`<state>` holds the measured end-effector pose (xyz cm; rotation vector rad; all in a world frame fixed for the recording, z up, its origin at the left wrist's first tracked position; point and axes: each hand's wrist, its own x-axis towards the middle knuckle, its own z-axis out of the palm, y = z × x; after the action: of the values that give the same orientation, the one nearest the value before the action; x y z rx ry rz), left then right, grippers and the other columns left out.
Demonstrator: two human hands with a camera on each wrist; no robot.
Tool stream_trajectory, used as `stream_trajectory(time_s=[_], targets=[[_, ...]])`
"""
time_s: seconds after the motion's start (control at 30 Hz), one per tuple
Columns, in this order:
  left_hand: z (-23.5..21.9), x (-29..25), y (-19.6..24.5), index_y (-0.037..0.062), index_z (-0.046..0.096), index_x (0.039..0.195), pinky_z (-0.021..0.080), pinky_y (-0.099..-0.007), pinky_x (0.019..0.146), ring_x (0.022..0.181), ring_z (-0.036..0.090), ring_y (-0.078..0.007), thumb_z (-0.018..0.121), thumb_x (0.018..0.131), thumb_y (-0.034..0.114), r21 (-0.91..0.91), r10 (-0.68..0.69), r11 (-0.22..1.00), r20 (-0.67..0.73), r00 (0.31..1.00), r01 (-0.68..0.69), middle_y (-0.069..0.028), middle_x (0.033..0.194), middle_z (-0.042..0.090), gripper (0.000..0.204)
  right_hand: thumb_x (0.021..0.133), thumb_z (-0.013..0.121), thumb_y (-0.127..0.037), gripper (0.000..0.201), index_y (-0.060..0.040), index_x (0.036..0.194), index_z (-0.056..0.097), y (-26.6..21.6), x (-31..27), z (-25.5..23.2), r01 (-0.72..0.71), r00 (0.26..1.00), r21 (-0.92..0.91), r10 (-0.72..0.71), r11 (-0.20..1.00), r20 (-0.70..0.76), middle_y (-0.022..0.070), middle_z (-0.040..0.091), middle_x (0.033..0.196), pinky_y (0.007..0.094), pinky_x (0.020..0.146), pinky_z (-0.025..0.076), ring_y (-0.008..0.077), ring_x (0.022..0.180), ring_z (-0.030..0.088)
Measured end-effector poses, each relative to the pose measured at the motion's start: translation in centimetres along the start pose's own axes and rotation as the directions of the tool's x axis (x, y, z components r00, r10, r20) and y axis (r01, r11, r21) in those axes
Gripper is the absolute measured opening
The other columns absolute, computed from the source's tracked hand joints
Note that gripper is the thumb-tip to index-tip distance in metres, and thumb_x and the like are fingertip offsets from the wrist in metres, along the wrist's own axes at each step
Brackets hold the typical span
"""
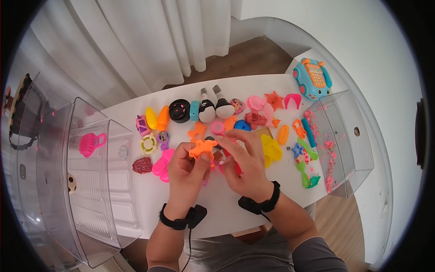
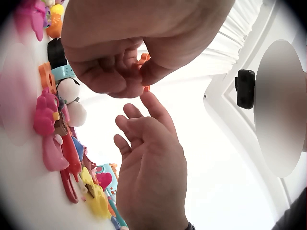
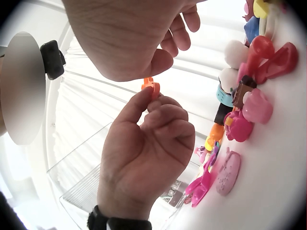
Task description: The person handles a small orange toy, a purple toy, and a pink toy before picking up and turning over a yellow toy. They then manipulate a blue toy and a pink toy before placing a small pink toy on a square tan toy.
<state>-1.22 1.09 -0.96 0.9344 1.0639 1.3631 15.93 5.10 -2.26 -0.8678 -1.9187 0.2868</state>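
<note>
My left hand (image 1: 185,174) pinches an orange animal-shaped toy mould (image 1: 202,148) between thumb and fingers, raised over the white table (image 1: 217,206). In the right wrist view, the orange mould (image 3: 150,87) shows edge-on above the thumb of the left hand (image 3: 146,139). My right hand (image 1: 247,165) is beside it, fingers loosely bent and holding nothing. Its fingertips come close to the mould in the left wrist view, where the right hand (image 2: 152,167) appears below the left. Under the hands lie toys, among them a pink one (image 1: 163,166) and yellow pieces (image 1: 271,149).
Clear plastic bins stand at the left (image 1: 90,181) and right (image 1: 342,140); the right one contains pink bits. Toward the back are a black round toy (image 1: 179,111), two white-and-black bulb-shaped things (image 1: 207,111), an orange star (image 1: 274,99) and a blue toy phone (image 1: 312,79).
</note>
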Motion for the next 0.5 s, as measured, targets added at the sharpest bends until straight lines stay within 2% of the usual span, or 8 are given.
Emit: stream_trajectory(time_s=[0.1,0.17,0.3,0.37,0.5], targets=[[-0.41,0.14,-0.37,0.0051,0.057,0.116,0.052,-0.0238,0.063,0.071,0.065,-0.0098,0.064,0.106,0.015,0.052,0.005,0.999,-0.006,1.0,-0.004,-0.0032,0.089,0.067,0.016,0.072,0.064,0.007,0.066,-0.0109,0.136,0.067,-0.06,-0.04,0.07,-0.035,0.999,0.005,0.035,0.999,0.009,0.0167,0.063,0.125,0.0468,0.091,0.047,0.0367,0.105,0.06],[-0.15,0.29,-0.51,0.0052,0.056,0.116,0.051,-0.0235,0.063,0.071,0.064,-0.0095,0.064,0.106,0.015,0.066,0.057,0.996,-0.018,0.998,-0.056,-0.0034,0.089,0.068,0.016,0.072,0.064,0.007,0.063,-0.0105,0.132,0.068,0.02,-0.07,0.12,-0.024,1.0,0.003,0.024,1.0,0.012,0.0164,0.062,0.125,0.0464,0.092,0.046,0.0365,0.106,0.06],[0.41,0.21,-0.37,0.0052,0.055,0.116,0.051,-0.0236,0.063,0.071,0.064,-0.0095,0.065,0.106,0.015,-0.022,0.038,0.999,-0.052,0.998,-0.039,-0.0035,0.089,0.067,0.017,0.072,0.064,0.006,0.057,-0.0095,0.126,0.071,0.07,-0.03,-0.1,-0.009,1.0,-0.018,0.009,1.0,0.016,0.0162,0.063,0.125,0.0457,0.09,0.047,0.0365,0.105,0.06],[-0.06,-0.01,-0.1,0.005,0.054,0.115,0.053,-0.0247,0.066,0.072,0.066,-0.0105,0.065,0.106,0.015,-0.027,-0.03,0.999,-0.022,0.999,0.03,-0.0042,0.09,0.068,0.018,0.071,0.065,0.006,0.052,-0.0087,0.12,0.072,0.17,-0.05,-0.09,-0.005,1.0,-0.017,0.005,1.0,0.003,0.0158,0.063,0.124,0.0451,0.089,0.047,0.0364,0.105,0.061],[-0.32,0.11,-0.35,0.0048,0.054,0.115,0.055,-0.0258,0.067,0.073,0.067,-0.0121,0.065,0.106,0.015,0.036,0.022,0.999,-0.064,0.998,-0.02,-0.0052,0.09,0.069,0.017,0.071,0.065,0.006,0.049,-0.008,0.117,0.072,0.22,-0.05,-0.09,0.011,1.0,-0.016,-0.011,1.0,0.005,0.0157,0.063,0.123,0.0453,0.089,0.047,0.0365,0.104,0.061]])
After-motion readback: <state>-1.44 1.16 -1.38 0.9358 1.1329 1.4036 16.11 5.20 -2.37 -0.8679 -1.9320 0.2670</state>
